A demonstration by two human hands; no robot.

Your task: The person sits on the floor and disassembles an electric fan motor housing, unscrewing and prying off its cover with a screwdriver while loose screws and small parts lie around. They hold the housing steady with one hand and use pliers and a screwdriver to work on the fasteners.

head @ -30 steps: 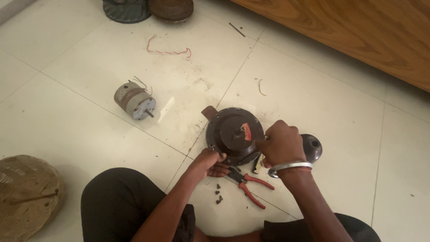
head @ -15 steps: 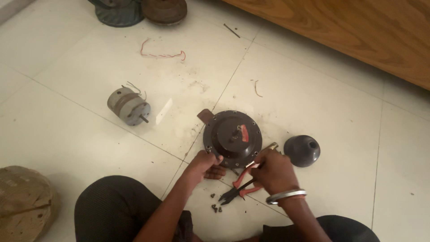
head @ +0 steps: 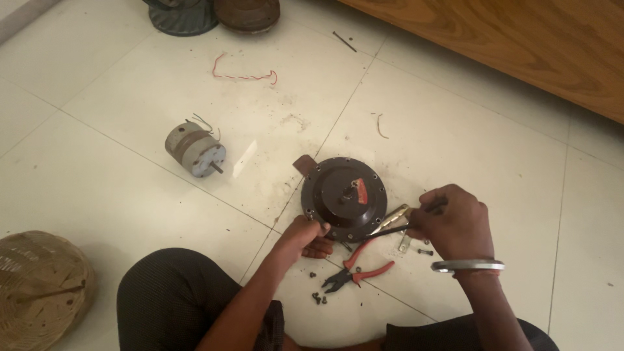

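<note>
White tiled floor [head: 455, 143], you're seated on it. Dark round motor housing [head: 344, 198] lies flat before you. Your left hand [head: 305, 237] grips its near rim; your right hand [head: 452, 221] clenches a screwdriver [head: 396, 229], tip at the housing's edge. Red-handled pliers [head: 357, 270] lie just beside.

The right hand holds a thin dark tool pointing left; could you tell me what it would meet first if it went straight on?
The right hand aims its screwdriver at the round brown motor housing; its near rim would likely come first, though depth is unclear.
</note>
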